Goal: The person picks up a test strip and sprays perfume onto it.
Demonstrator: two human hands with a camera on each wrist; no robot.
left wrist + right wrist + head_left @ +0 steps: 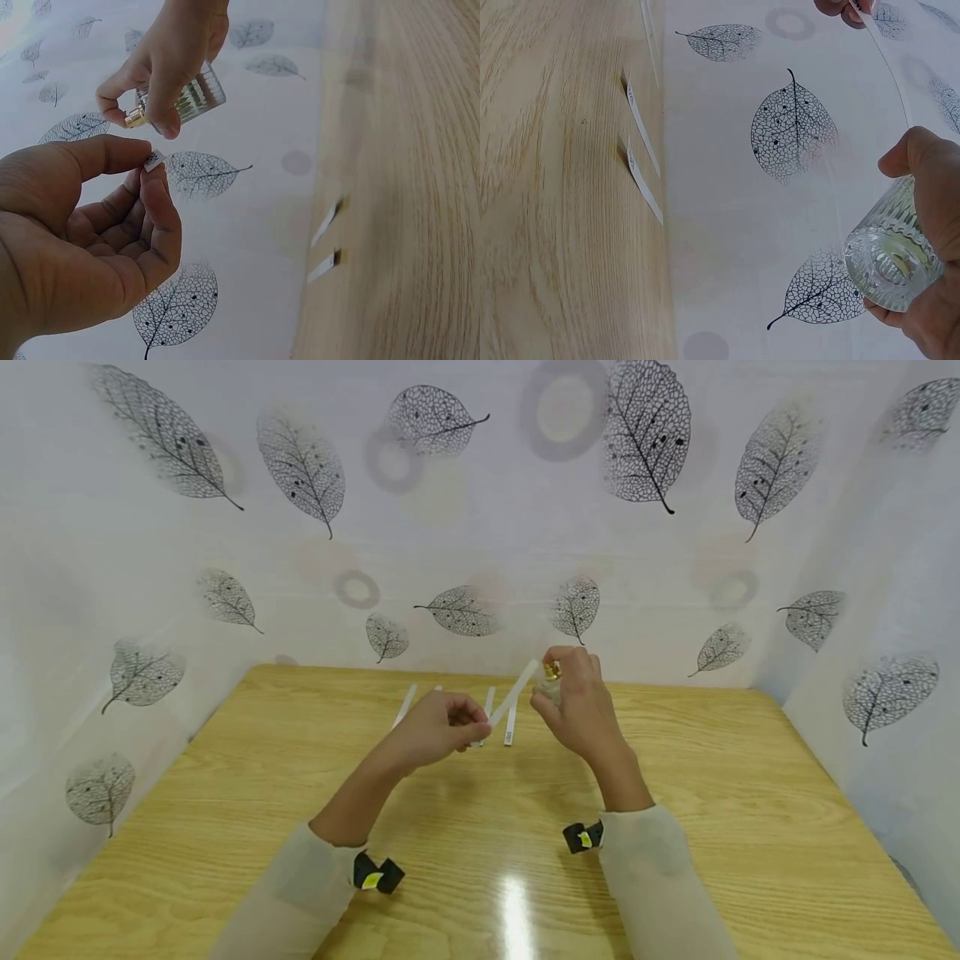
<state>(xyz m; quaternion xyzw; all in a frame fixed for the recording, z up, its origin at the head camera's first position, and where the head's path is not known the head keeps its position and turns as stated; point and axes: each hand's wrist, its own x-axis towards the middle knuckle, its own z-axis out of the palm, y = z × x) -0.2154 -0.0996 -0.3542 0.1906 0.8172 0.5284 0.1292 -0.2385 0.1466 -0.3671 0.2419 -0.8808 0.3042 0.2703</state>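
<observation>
Head view: Over a table (465,860), a person's left hand (442,731) pinches a paper strip (513,697), its free end just left of a glass bottle (550,693). The right hand (583,706) grips the bottle, its gold nozzle (552,670) uppermost. Good spraying likely calls for a steady strip, facing the nozzle without touching it.

Left wrist view: The left grip holds the strip's printed end, clear of the bottle, which seems best for dry fingers.

Right wrist view: Loose strips (641,180) lie well apart from the tilted bottle; a leaf-print backdrop (727,225) stands behind it, and the right hand hides the nozzle.
</observation>
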